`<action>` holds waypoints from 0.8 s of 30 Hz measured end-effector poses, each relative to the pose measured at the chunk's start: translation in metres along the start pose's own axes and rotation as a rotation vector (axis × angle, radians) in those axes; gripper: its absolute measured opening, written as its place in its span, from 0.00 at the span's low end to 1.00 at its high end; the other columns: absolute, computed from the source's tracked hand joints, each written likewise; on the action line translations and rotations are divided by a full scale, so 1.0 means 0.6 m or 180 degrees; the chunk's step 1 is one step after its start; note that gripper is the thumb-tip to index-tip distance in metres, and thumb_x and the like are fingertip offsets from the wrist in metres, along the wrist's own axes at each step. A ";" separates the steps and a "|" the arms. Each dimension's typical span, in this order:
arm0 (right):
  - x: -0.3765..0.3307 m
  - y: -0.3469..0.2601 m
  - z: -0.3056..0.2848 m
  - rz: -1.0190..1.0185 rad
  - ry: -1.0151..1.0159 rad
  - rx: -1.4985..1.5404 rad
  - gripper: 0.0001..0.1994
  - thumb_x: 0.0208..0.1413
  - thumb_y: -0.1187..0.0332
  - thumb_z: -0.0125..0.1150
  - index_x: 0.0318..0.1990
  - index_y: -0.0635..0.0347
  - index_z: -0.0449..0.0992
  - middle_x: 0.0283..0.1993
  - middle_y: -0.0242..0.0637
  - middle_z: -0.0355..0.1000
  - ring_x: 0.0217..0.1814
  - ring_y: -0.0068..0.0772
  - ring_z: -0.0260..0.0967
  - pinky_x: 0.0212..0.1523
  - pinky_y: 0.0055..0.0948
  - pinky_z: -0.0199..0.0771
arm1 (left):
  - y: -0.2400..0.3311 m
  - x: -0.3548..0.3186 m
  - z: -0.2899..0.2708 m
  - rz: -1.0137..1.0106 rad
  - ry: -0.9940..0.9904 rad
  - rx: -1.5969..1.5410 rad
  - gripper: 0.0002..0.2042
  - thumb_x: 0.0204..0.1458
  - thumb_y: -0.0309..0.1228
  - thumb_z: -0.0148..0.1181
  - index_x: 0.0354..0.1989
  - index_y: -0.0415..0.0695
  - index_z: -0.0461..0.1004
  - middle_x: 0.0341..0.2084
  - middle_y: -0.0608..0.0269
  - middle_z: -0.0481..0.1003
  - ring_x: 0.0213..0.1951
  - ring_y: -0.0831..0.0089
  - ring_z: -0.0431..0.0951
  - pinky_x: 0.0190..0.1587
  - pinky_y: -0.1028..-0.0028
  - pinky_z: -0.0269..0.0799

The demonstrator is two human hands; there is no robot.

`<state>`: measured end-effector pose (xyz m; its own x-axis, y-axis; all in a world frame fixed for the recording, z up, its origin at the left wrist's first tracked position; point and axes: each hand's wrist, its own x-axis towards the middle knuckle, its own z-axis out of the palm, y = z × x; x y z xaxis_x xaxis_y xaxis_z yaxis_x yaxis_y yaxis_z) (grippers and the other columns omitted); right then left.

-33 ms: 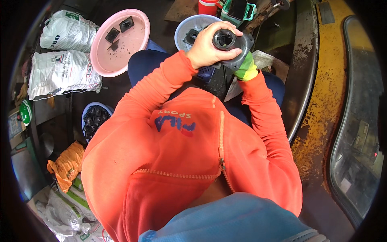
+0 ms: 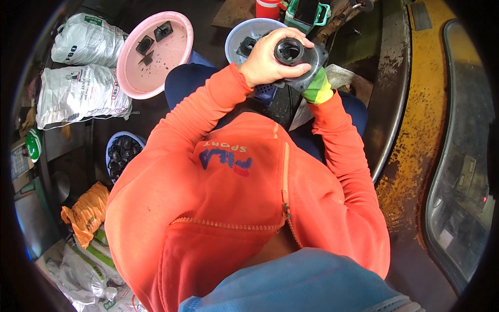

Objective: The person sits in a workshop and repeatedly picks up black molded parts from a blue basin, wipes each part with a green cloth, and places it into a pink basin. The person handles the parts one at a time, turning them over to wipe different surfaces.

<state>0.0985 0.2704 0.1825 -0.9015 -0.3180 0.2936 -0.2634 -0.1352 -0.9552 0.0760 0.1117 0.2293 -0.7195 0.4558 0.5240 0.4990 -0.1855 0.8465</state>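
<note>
My left hand (image 2: 265, 62) is bare, fingers (image 2: 283, 37) curled over the top of a dark grey flanged part (image 2: 299, 57) with a round black collar in the middle, closed firmly on it. My right hand (image 2: 316, 88) wears a green-yellow glove and sits under the flange; its fingers are hidden by the part, so how far they close I cannot tell, but they touch and prop it from below. The part is held up in front of me, tilted, above my lap, and sits the same as in the picture just before: both hands unmoved, so I judge it a steady hold for checking or fitting, not a move to put it down.

Just beyond my left fingers is a pale blue basket (image 2: 241, 36) with another dark part in it. Farther left, a pink basin (image 2: 176, 57) holding two black pieces. Left of that, two white sacks (image 2: 78, 93). Below the basin, near my left elbow, a blue bowl of small black parts (image 2: 122, 153). Beyond my fingers stand a red cup (image 2: 267, 8) and a green case (image 2: 306, 13). Right of my gloved hand runs a worn yellow metal edge (image 2: 416, 156).
</note>
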 end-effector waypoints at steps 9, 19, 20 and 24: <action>-0.038 -0.028 0.003 0.0194 -0.0656 0.0009 0.30 0.50 0.67 0.64 0.61 0.60 0.60 0.59 0.37 0.63 0.61 0.33 0.62 0.59 0.33 0.67 | -0.001 0.044 -0.049 -0.0250 -0.2328 -0.1139 0.19 0.38 0.29 0.72 0.39 0.43 0.70 0.43 0.57 0.77 0.57 0.60 0.68 0.59 0.59 0.61; 0.026 -0.011 -0.004 -0.0196 0.0588 -0.0528 0.27 0.57 0.67 0.59 0.63 0.60 0.58 0.61 0.36 0.62 0.62 0.30 0.62 0.59 0.32 0.67 | 0.014 0.060 -0.071 -0.0545 -0.0886 0.0850 0.44 0.30 0.43 0.78 0.62 0.50 0.66 0.63 0.56 0.63 0.65 0.59 0.60 0.67 0.62 0.51; 0.024 -0.007 0.001 -0.0410 0.0543 0.0065 0.26 0.58 0.66 0.58 0.62 0.59 0.59 0.60 0.36 0.63 0.61 0.30 0.63 0.58 0.31 0.67 | 0.013 0.041 -0.043 -0.0383 -0.0665 0.0354 0.38 0.34 0.37 0.76 0.59 0.43 0.68 0.61 0.58 0.66 0.67 0.65 0.57 0.68 0.64 0.49; 0.015 0.006 0.033 -0.0244 0.0969 -0.0087 0.22 0.57 0.66 0.59 0.58 0.59 0.63 0.55 0.36 0.67 0.56 0.30 0.66 0.54 0.29 0.69 | -0.006 0.002 0.029 0.0181 0.0781 0.0895 0.25 0.37 0.29 0.76 0.45 0.41 0.73 0.54 0.59 0.73 0.58 0.67 0.68 0.61 0.67 0.61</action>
<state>0.0963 0.2484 0.1825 -0.9389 -0.0117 0.3439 -0.3400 -0.1214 -0.9326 0.0816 0.1280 0.2255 -0.7641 0.2232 0.6052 0.6301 0.0574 0.7744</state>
